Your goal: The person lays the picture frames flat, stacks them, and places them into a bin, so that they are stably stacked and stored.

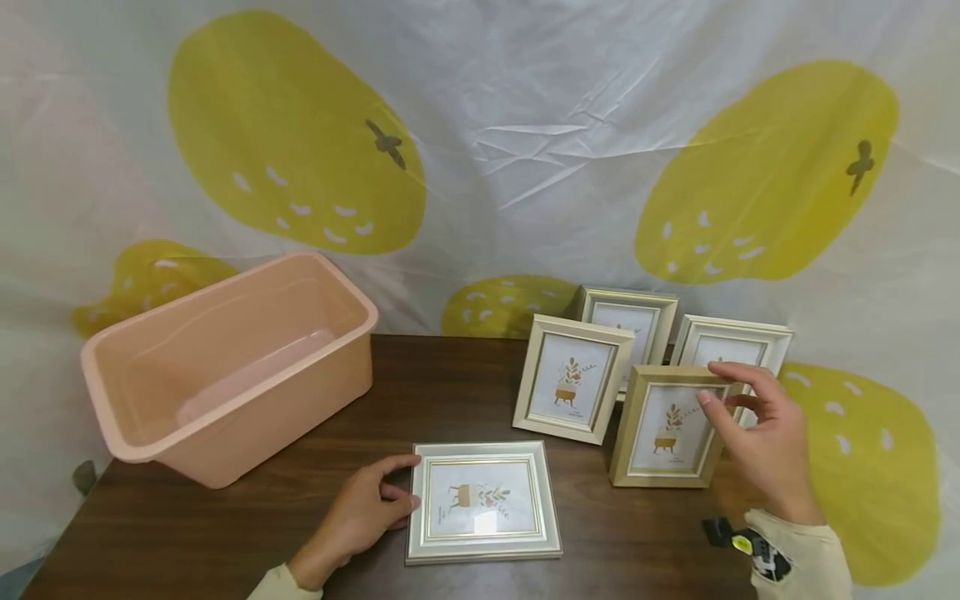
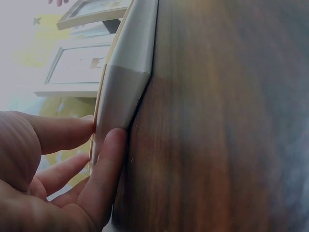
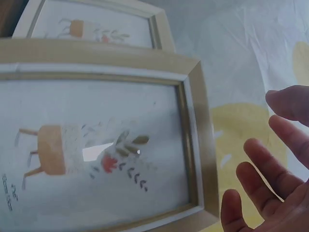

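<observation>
Nearest to us lay a silver picture frame (image 1: 483, 500), flat on the dark wooden table (image 1: 225, 525) with its potted-plant print facing up. Our left hand (image 1: 360, 517) rested at its left edge; the left wrist view showed the thumb (image 2: 104, 174) and a finger (image 2: 63, 133) laid nearly straight against the frame's corner (image 2: 118, 92), touching it without closing round it. To the right stood a gold picture frame (image 1: 663, 425), upright and leaning slightly back, bearing the same kind of plant print. Our right hand (image 1: 765, 442) hovered at its upper right corner with fingers spread and relaxed; in the right wrist view the fingers (image 3: 268, 179) stood just beside the gold frame's (image 3: 96, 145) edge with a gap showing, holding nothing. Further frames stood behind and beside it: a cream frame (image 1: 572, 379) to its left, a second gold-toned frame (image 1: 628, 321) at the back, and a white frame (image 1: 738, 346) partly hidden behind our right hand. At the far left of the table sat a pink plastic tub (image 1: 225, 367), open side up, well apart from the frames. A white sheet printed with yellow fruit shapes (image 1: 525, 167) hung behind the table. We noted a cream sleeve (image 1: 802, 550) at our right wrist.
</observation>
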Demonstrator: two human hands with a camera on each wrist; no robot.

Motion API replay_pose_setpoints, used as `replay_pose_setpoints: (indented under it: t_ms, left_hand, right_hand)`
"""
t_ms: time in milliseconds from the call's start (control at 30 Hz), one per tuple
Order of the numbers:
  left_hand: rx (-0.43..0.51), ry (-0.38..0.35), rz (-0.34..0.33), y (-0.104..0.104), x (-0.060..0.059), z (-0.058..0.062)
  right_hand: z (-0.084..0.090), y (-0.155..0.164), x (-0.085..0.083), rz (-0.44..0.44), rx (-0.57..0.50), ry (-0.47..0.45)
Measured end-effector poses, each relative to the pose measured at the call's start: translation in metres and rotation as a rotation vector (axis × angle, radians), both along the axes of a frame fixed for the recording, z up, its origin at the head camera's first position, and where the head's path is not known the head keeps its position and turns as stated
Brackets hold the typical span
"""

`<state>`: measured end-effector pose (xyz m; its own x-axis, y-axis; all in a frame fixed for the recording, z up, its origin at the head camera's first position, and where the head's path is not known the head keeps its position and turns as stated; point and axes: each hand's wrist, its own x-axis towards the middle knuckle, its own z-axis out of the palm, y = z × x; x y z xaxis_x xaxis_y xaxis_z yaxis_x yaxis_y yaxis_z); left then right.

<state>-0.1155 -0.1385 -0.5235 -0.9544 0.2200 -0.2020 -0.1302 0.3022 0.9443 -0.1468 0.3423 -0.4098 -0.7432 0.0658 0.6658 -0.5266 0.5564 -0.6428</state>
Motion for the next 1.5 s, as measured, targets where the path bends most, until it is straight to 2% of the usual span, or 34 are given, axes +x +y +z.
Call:
replay_pose_setpoints:
  t_ms: [100, 433, 567, 833, 1000, 1133, 1333, 1500]
  left_hand:
    - [0.000, 0.001, -0.004, 0.000, 0.000, 0.000]
    - [0.016, -0.003, -0.001, 0.000, 0.001, 0.001]
    - [0.024, -0.005, 0.004, -0.001, 0.000, 0.000]
    - [0.017, -0.007, 0.007, -0.001, 0.000, 0.000]
    - [0.015, -0.016, 0.009, -0.001, 0.000, 0.000]
    - [0.018, -0.018, 0.006, 0.000, 0.000, 0.001]
    - [0.027, -0.016, 0.005, 0.000, 0.000, 0.001]
    - [0.031, -0.021, 0.002, -0.001, 0.000, 0.001]
  right_hand:
    - [-0.003, 0.005, -0.003, -0.055, 0.022, -0.006]
    - [-0.013, 0.018, -0.011, -0.135, 0.086, -0.080]
    - [-0.016, 0.024, -0.013, -0.133, 0.104, -0.098]
    - [-0.023, 0.033, -0.014, -0.087, 0.087, -0.213]
    - [-0.027, 0.036, -0.016, -0.089, 0.101, -0.218]
    - [-0.030, 0.037, -0.015, -0.048, 0.109, -0.204]
    - [-0.027, 0.039, -0.009, 0.112, 0.091, -0.174]
    - [-0.020, 0.040, -0.001, 0.183, 0.184, -0.179]
